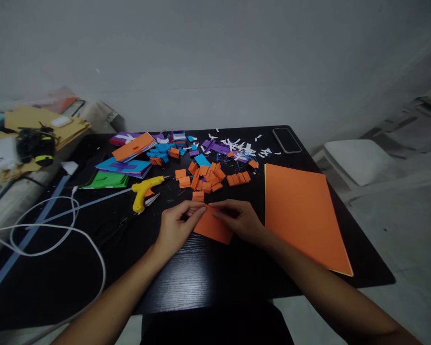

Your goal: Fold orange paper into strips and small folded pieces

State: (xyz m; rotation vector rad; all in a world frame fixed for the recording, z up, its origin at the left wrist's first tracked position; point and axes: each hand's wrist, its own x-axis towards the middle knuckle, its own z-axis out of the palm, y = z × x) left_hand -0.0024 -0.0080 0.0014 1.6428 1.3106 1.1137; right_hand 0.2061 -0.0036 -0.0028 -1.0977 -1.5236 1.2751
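An orange sheet of paper [214,230] tilts between my two hands over the black table. My left hand [175,225] pinches its upper left corner between thumb and fingers. From the other side, my right hand [242,218] grips the same upper edge, with its fingertips close to the left ones. Just beyond the fingers lies a small folded orange paper piece [198,196]. A heap of similar orange pieces [208,177] spreads farther back. To the left of my left hand rests a yellow glue gun [143,191], with dark-handled scissors [152,199] partly under it.
A stack of large orange sheets [298,215] covers the right side. A phone [286,140] lies at the back right corner. Coloured folded paper [124,165] is piled at left, white scraps [237,146] at the back. A white cable [89,239] loops across the left.
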